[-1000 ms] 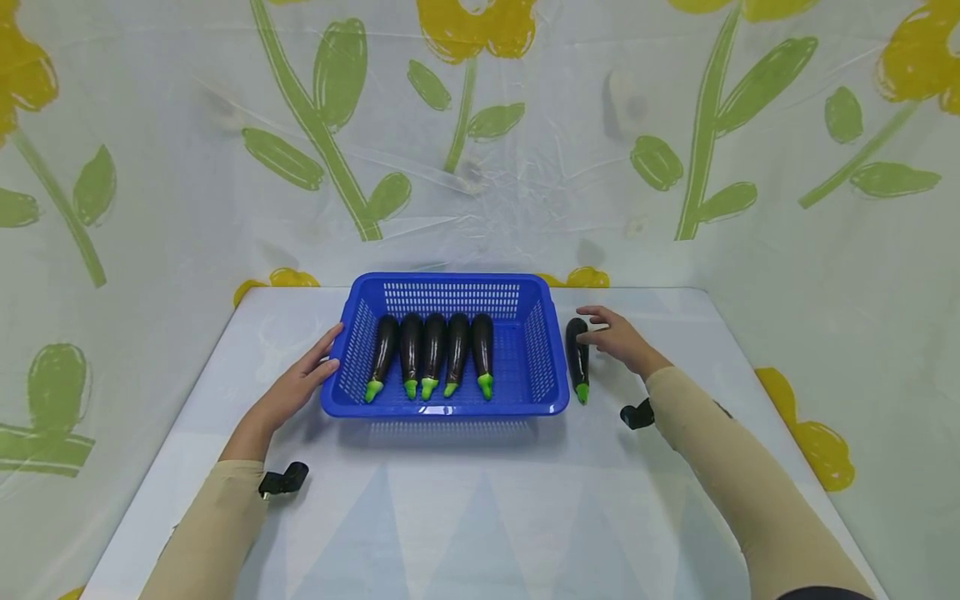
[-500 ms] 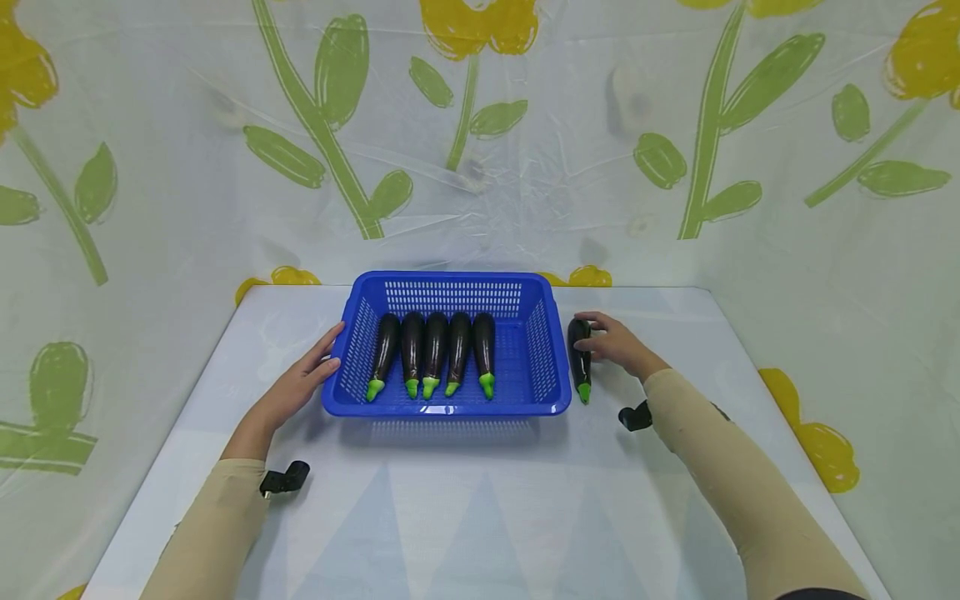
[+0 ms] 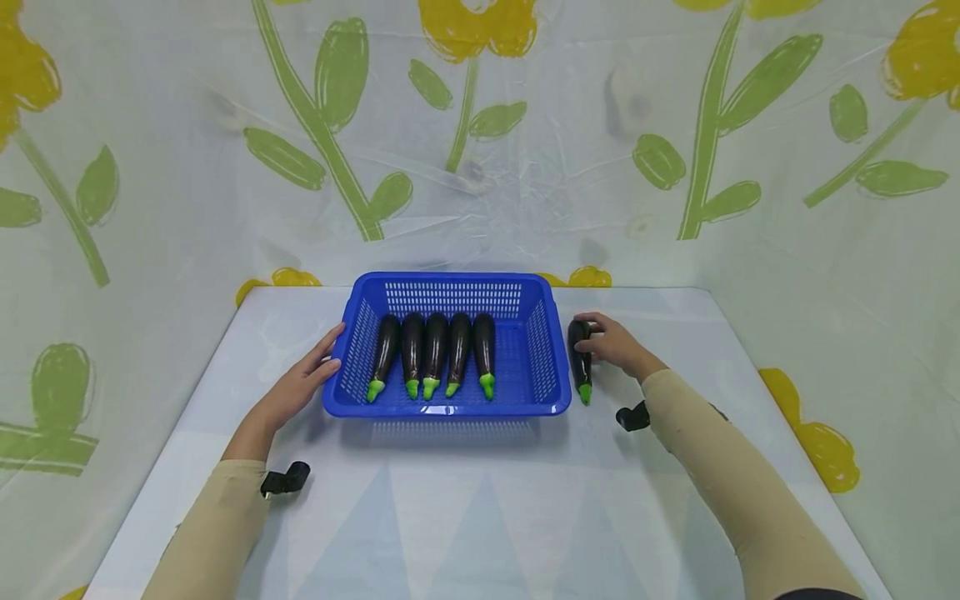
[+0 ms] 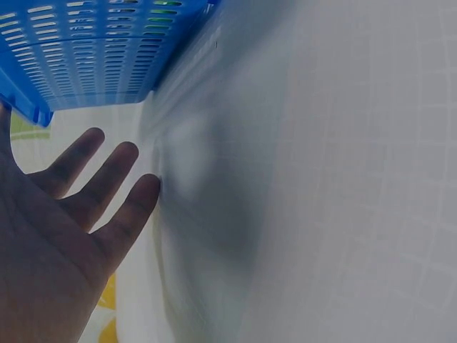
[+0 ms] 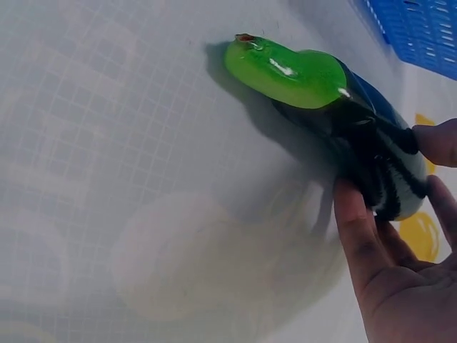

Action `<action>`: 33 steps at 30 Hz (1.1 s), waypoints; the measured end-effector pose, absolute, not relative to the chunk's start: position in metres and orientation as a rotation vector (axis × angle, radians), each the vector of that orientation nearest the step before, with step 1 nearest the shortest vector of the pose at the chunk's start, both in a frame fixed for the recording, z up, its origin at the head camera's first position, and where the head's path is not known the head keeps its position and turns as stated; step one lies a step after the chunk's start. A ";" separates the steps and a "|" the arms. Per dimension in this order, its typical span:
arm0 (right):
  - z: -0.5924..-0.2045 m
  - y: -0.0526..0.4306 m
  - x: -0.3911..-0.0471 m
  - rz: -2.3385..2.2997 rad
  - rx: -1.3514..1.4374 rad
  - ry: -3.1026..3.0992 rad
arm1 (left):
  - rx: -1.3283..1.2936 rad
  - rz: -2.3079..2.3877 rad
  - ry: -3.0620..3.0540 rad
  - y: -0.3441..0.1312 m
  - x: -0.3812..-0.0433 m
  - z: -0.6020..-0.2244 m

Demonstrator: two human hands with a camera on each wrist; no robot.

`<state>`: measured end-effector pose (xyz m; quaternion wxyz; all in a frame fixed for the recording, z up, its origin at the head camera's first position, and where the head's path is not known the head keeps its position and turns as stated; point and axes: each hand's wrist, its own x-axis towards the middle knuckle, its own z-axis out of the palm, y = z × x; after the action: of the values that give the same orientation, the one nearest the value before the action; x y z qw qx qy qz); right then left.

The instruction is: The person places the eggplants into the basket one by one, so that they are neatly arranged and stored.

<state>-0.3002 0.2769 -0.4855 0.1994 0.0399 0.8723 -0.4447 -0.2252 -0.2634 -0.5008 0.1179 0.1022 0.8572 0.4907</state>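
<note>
A dark purple eggplant (image 3: 581,362) with a green stem end lies on the table just right of the blue basket. My right hand (image 3: 613,343) grips its far end, thumb on one side and fingers on the other; in the right wrist view the green cap (image 5: 293,75) points away from the palm. My left hand (image 3: 288,392) rests at the basket's left side with its fingers straight and spread (image 4: 118,214). Inside the blue plastic basket (image 3: 450,410), several more eggplants (image 3: 435,350) lie side by side, green ends toward me.
The white table (image 3: 450,517) has a pale blue triangle pattern along its front. Behind it hangs a sheet (image 3: 555,167) with yellow flowers and green leaves. Within the basket, the eggplants lie left and centre, with bare basket floor (image 3: 517,358) at the right.
My right hand has lowered from above the eggplant, and its fingers have closed around the far end. The left hand and basket have stayed in place.
</note>
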 end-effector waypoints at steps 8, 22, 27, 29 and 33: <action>-0.481 0.282 -0.301 -1.234 0.083 2.468 | 0.308 1.445 2.501 -0.263 -0.225 -0.500; -0.466 0.285 -0.301 -1.302 0.006 2.481 | 0.290 1.425 2.512 -0.265 -0.226 -0.500; -0.460 0.285 -0.303 -1.329 0.008 2.481 | 0.283 1.422 2.512 -0.265 -0.225 -0.501; -0.457 0.284 -0.303 -1.337 0.010 2.479 | 0.283 1.425 2.511 -0.265 -0.225 -0.500; -0.451 0.283 -0.303 -1.354 0.002 2.486 | 0.280 1.426 2.512 -0.264 -0.225 -0.500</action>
<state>-0.3027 0.2835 -0.4513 0.1546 0.0008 0.8677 -0.4725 -0.2246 -0.2637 -0.4997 0.1195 0.0960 0.8593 0.4879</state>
